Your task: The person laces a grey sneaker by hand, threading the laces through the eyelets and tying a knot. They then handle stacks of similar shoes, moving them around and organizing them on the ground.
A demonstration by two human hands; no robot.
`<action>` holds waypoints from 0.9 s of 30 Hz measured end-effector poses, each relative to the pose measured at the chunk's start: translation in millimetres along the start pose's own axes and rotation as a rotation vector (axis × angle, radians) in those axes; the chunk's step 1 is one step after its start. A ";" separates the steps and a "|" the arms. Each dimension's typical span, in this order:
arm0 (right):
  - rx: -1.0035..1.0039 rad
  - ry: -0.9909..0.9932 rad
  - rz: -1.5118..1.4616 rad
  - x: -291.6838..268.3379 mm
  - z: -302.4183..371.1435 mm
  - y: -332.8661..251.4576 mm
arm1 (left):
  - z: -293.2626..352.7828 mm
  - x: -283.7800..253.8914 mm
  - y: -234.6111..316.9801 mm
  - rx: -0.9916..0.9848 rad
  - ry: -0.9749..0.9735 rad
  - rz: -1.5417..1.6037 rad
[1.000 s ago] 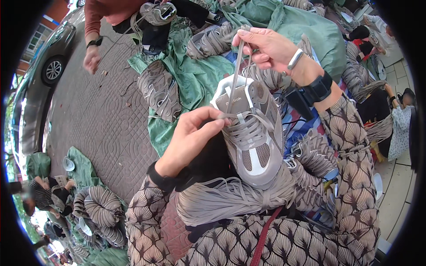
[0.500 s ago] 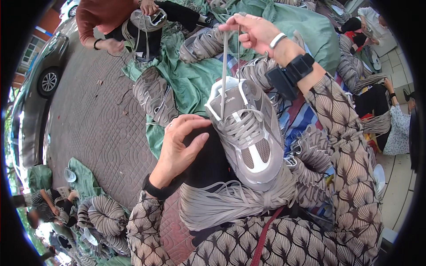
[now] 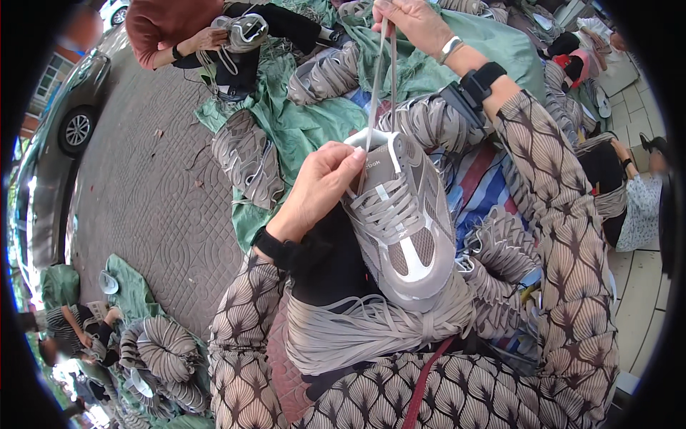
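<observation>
A grey and white sneaker (image 3: 413,236) rests on my lap, its toe toward me and its laces crossed over the tongue. My right hand (image 3: 413,23) is raised beyond the shoe, its fingers closed round the shoelace (image 3: 376,93), which runs up taut from the collar in two strands. My left hand (image 3: 325,175) pinches at the left side of the shoe's opening, thumb and forefinger together by the tongue; a strand seems to pass there, but what the fingertips hold is partly hidden. A thick bundle of pale grey laces (image 3: 343,332) lies across my lap below the toe.
Bundles of tied sneakers (image 3: 246,161) lie around on green sheeting (image 3: 300,132) and a striped sheet (image 3: 486,186). At the upper left, another person (image 3: 175,32) handles a shoe. More people sit at right and lower left. A parked car (image 3: 53,157) stands at far left.
My right hand has gone up and away, drawing the lace higher. My left hand has moved from open beside the shoe to a pinch at its collar. The other person's hands have come together at their shoe.
</observation>
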State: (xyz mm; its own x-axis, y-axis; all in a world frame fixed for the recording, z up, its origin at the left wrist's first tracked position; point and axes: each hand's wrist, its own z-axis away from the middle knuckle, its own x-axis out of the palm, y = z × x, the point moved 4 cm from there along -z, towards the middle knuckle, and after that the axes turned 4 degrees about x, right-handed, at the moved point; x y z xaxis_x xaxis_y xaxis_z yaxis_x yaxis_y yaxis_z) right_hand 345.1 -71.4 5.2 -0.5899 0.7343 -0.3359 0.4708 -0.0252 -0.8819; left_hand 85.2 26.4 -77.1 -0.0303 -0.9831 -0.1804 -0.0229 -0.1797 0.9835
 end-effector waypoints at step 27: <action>0.148 -0.331 0.698 44.7 45.7 -137.0 | -18.5 -79.5 66.7 0.241 0.195 0.761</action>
State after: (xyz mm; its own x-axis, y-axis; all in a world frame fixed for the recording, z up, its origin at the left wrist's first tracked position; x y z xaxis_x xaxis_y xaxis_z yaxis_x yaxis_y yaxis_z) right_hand 224.2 -66.1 96.0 -0.3658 0.2757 -0.8889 0.7258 -0.5133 -0.4579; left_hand 104.6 92.0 3.1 0.0497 -0.8253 0.5625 -0.2809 0.5289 0.8008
